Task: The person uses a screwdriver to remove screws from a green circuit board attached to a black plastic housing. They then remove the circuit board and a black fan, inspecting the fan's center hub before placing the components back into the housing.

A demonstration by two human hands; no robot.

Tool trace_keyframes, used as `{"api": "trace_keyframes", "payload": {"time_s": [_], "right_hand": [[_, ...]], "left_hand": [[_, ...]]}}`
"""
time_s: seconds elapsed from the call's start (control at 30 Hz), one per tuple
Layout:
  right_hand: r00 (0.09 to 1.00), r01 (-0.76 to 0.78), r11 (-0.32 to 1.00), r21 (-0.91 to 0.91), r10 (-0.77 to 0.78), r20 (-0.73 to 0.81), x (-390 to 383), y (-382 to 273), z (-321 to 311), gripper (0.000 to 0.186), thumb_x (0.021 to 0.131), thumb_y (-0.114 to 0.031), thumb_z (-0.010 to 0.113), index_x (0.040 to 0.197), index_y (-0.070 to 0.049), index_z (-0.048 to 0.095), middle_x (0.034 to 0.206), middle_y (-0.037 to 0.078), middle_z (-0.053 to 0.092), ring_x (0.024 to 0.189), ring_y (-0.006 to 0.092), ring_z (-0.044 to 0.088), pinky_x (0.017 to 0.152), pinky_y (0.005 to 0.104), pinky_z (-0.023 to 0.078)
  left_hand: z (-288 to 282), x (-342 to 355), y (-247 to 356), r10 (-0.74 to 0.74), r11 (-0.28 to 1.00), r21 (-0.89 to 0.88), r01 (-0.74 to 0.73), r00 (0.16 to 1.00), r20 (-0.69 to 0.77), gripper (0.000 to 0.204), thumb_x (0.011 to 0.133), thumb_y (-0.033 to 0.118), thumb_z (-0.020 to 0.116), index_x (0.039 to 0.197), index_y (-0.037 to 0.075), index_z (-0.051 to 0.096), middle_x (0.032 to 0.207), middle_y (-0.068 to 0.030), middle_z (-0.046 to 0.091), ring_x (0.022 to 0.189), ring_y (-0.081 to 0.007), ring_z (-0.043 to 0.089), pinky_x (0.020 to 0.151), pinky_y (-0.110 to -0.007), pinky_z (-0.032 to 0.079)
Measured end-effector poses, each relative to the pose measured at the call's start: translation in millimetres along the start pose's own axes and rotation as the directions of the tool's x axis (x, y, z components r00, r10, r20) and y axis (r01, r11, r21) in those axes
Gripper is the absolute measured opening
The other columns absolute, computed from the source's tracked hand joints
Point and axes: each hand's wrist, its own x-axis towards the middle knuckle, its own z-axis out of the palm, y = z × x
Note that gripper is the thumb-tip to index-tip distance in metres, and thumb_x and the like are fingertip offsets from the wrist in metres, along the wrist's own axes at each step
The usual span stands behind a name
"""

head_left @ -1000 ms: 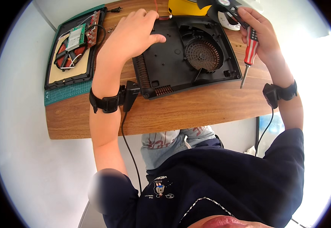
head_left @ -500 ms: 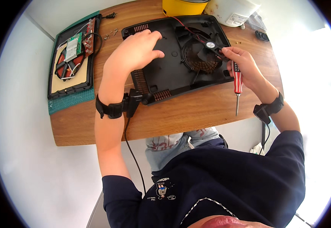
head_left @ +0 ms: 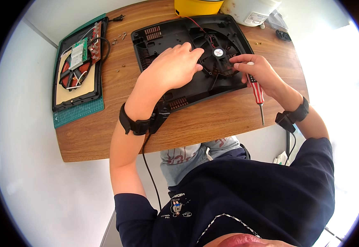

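A cooling fan (head_left: 218,52) with a pale round hub label lies over the round grille of a black plastic housing (head_left: 196,95). Red wire runs from it toward the housing's far edge. My left hand (head_left: 172,66) hovers over the housing just left of the fan, thumb and fingers apart and nothing visible in them. On the other side, my right hand (head_left: 264,72) grips a screwdriver (head_left: 257,94) with a red-and-white handle, its shaft pointing back toward me. The right thumb and index finger reach to the fan's right edge; whether they touch it I cannot tell.
At the left, an opened appliance half (head_left: 80,74) with a coil and circuit board rests on a green cutting mat (head_left: 80,112). Loose screws (head_left: 124,35) lie between it and the housing. A yellow container (head_left: 198,8) and a white tub (head_left: 249,11) stand behind.
The fan has gone from being held tilted in my right hand to lying over the grille. My left hand has moved right, toward the fan. The screwdriver stays in my right hand.
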Motion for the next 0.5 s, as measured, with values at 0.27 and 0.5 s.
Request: {"api": "trace_keyframes", "payload": {"time_s": [0.27, 0.5], "right_hand": [[0.948, 0.239, 0.804, -0.544, -0.315, -0.050, -7, 0, -7, 0.031, 0.095, -0.020, 0.067, 0.123, -0.006, 0.071, 0.104, 0.005, 0.076, 0.069, 0.0144, 0.070, 0.066, 0.0287, 0.058], [0.910, 0.328, 0.875, -0.357, -0.394, -0.129, -4, -2, -24, 0.028, 0.097, -0.019, 0.067, 0.121, -0.006, 0.072, 0.098, 0.004, 0.075, 0.066, 0.0133, 0.067, 0.062, 0.0273, 0.055]], "left_hand": [[-2, -4, 6, 0.011, 0.999, 0.048, -0.013, 0.999, 0.046, 0.045, 0.100, 0.027, 0.066, 0.140, 0.006, 0.059, 0.115, -0.0141, 0.062, 0.110, -0.0342, 0.063, 0.095, -0.043, 0.052], [-9, -18, 29, 0.084, 0.995, 0.057, -0.080, 0.993, -0.083, 0.048, 0.092, 0.026, 0.074, 0.131, 0.000, 0.061, 0.110, -0.0128, 0.061, 0.106, -0.0322, 0.062, 0.091, -0.042, 0.053]]}}
